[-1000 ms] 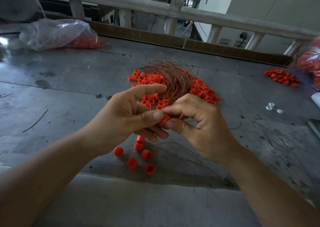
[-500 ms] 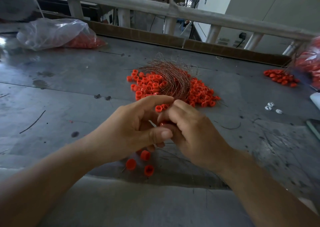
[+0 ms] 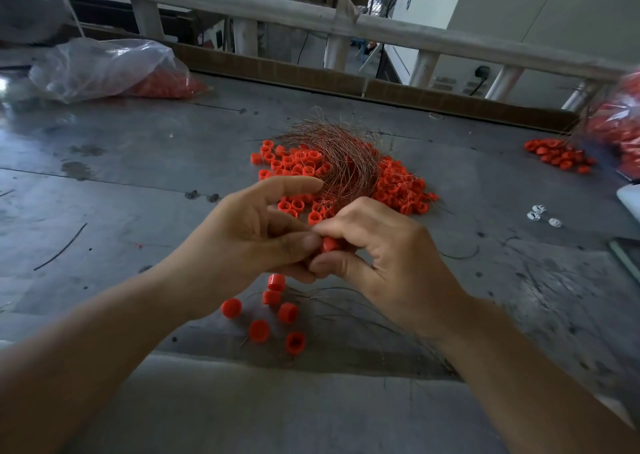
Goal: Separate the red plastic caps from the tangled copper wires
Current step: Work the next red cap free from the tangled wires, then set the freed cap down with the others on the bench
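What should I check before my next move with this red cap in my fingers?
1. Red cap pinched by right hand: ok.
2. Left hand gripping that cap's wire: cannot tell, fingers hide it.
3. Cap off its wire: cannot tell.
4. Room beside the freed caps on the table: ok.
5. Freed caps apart from loose wires: not ok, thin wires lie beside them.
6. Copper tangle away from the hands: ok, it lies beyond them.

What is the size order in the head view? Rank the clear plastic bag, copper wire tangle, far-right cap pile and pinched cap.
1. clear plastic bag
2. copper wire tangle
3. far-right cap pile
4. pinched cap, partly covered, yet plainly smallest despite being nearest.
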`<state>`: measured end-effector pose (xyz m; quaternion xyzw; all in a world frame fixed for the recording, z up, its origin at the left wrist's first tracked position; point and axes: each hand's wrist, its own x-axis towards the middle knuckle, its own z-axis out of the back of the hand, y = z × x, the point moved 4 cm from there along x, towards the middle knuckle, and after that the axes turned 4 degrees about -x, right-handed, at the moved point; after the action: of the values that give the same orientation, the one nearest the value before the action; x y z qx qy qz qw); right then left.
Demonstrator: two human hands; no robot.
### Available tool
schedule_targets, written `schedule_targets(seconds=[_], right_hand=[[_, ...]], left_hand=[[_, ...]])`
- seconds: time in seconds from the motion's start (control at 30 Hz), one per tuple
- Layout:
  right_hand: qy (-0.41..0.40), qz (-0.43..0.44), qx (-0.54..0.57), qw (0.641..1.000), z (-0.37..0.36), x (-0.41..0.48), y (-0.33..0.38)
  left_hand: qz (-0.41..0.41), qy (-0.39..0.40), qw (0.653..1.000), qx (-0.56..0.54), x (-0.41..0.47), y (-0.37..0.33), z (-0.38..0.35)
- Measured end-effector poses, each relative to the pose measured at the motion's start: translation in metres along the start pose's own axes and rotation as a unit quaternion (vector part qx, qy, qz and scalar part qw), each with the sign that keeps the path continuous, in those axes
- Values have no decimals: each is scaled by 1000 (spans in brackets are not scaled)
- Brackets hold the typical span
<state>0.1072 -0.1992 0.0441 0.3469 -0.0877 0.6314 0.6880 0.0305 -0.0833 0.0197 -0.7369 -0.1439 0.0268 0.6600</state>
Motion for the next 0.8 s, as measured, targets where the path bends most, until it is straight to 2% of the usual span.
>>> schedule_targets(seconds=[0.17,0.37,0.43,0.6,0.8], right_hand=[[-45,-20,-14,999,6,-1,-2],[-21,-18,23,999,4,0,-2],[-18,-19,11,1000,4,0,-2],[15,-8,-39,999,-5,-1,1],[6,2,-48,999,-5,-1,7]], left_hand=[[-12,32,999,-20,-1,-5,-3],[-17,19,1000,-3,-1,-5,-1],[-17,30,999,23,-2,-5,-3],[-30,38,983,179,-3,-1,-10],[-57,52,984,163,-10,-4,-17]])
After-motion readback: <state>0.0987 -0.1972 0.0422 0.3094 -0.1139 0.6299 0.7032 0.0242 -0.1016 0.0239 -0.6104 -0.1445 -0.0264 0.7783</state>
